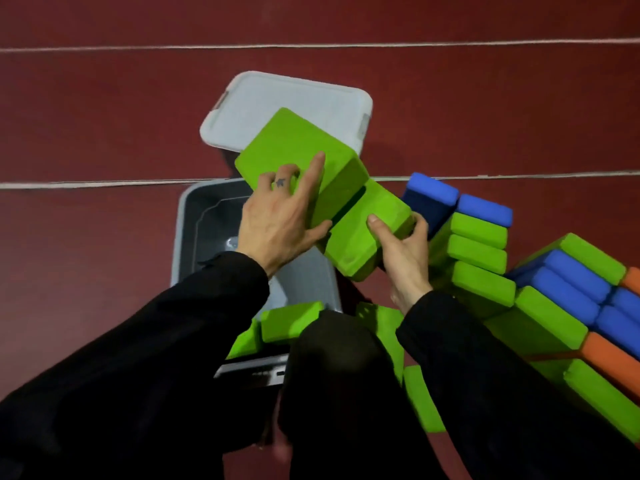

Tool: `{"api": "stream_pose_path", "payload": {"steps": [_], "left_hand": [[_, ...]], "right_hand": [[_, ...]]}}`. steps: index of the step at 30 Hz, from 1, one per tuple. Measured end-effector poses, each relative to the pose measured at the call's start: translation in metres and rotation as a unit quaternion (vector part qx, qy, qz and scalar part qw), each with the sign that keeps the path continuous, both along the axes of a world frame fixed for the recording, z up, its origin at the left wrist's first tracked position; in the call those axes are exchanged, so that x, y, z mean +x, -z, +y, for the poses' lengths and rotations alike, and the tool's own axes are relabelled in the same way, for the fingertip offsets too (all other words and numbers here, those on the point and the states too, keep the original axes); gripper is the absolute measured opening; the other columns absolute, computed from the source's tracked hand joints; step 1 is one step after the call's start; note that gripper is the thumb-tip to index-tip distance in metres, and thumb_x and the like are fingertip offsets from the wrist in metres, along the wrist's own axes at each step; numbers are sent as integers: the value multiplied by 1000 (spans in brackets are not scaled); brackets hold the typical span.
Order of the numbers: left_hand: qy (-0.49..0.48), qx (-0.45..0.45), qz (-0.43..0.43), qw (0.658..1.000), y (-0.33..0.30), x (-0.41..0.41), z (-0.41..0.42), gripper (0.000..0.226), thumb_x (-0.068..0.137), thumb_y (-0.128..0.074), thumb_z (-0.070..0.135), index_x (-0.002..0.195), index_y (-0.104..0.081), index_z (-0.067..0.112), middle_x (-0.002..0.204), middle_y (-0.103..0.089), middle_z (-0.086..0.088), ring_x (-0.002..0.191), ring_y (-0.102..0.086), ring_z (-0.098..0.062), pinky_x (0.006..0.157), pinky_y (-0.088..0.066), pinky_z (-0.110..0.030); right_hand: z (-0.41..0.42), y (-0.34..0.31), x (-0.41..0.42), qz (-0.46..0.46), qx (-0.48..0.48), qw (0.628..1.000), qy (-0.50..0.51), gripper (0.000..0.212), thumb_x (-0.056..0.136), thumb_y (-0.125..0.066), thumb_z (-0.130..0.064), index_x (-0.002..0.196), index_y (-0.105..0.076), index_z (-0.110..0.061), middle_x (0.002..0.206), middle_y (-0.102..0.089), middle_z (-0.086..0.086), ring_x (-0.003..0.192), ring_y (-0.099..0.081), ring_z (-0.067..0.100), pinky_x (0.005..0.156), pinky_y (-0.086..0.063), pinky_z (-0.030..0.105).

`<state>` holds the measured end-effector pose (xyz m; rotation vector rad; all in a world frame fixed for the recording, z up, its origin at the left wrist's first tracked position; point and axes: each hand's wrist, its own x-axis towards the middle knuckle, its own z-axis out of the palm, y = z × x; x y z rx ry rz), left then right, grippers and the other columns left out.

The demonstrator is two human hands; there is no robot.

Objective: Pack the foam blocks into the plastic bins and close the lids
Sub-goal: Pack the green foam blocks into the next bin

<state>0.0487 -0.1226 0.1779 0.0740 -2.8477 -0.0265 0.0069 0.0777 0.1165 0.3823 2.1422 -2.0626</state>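
Two green foam blocks hang in the air above an open grey plastic bin point(194, 216). My left hand point(277, 216) grips the upper green block point(294, 147), fingers spread over its top and thumb at its lower edge. My right hand point(401, 251) grips the lower green block point(367, 223), thumb on top and fingers curled round its right end. The two blocks touch side by side. A grey lid point(277, 102) lies on the floor just beyond the bin. The bin's inside looks dark and mostly bare.
A pile of green, blue and orange foam blocks point(554, 306) fills the right side. More green blocks point(287, 323) lie by my knees point(332, 375), near a second dark bin's rim point(249, 370). The floor is dark red with white lines point(104, 184).
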Motion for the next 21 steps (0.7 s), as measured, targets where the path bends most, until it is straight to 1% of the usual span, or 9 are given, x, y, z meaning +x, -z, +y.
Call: {"api": "stream_pose_path", "payload": {"steps": [2,4,6,8,10,12,14,17,21], "left_hand": [[-14,22,-21,999,-5,20,-30,102,76,-66,61,159,-10,39,154,-37,-11,117,-54,-41,68,-56,-52],[-46,29,-47,997,-2,40,-62,105,74,-64,55,159,-5,40,159,-31,-9,116,-58,-42,69,-54,-54],[-95,67,-61,991,6,57,-93,108,73,-64,50,160,-1,34,152,-41,-12,109,-61,-43,71,-53,-53],[-129,108,-68,983,18,69,-122,111,73,-65,46,160,1,26,142,-48,-17,101,-63,-47,72,-52,-52],[-100,99,-103,985,39,81,-142,109,72,-65,43,160,-4,21,141,-47,-16,99,-64,-46,71,-53,-51],[-63,75,-152,984,62,88,-154,106,71,-62,45,160,-8,19,140,-46,-14,97,-64,-44,67,-54,-50],[-52,64,-193,978,83,91,-162,104,72,-59,47,159,-9,20,137,-48,-13,95,-65,-42,66,-54,-48],[-13,48,-250,967,113,92,-169,102,71,-57,50,157,-9,21,138,-49,-12,100,-65,-40,72,-54,-46],[35,45,-324,944,158,104,-166,102,72,-56,54,156,-10,20,140,-48,-10,107,-64,-38,82,-55,-47]], "right_hand": [[-13,1,3,0,27,999,-30,91,71,-85,-54,146,-39,-32,124,-67,-12,113,-65,11,103,-53,44],[-30,4,8,-8,63,995,-71,104,65,-83,-63,152,-33,-35,136,-61,-12,122,-61,14,108,-49,45],[-44,6,10,0,126,985,-117,110,69,-83,-61,157,-23,-35,150,-52,-5,133,-54,20,113,-43,43],[-57,10,7,34,228,962,-147,110,76,-85,-51,160,-18,-25,155,-46,4,137,-49,26,111,-42,37],[-67,17,0,96,332,922,-177,101,74,-86,-48,154,-31,-18,146,-54,9,130,-54,32,101,-45,39],[-79,26,-6,152,407,869,-238,89,73,-86,-49,146,-44,-19,134,-59,10,122,-56,35,97,-46,42],[-93,33,-11,182,454,817,-306,90,73,-83,-52,148,-42,-22,132,-57,11,118,-55,37,99,-46,45],[-117,41,-14,207,481,748,-407,97,75,-81,-55,155,-34,-29,135,-53,9,121,-53,36,102,-44,45],[-135,63,-9,236,521,627,-529,97,75,-79,-57,156,-32,-32,137,-54,7,124,-53,35,104,-42,45]]}}
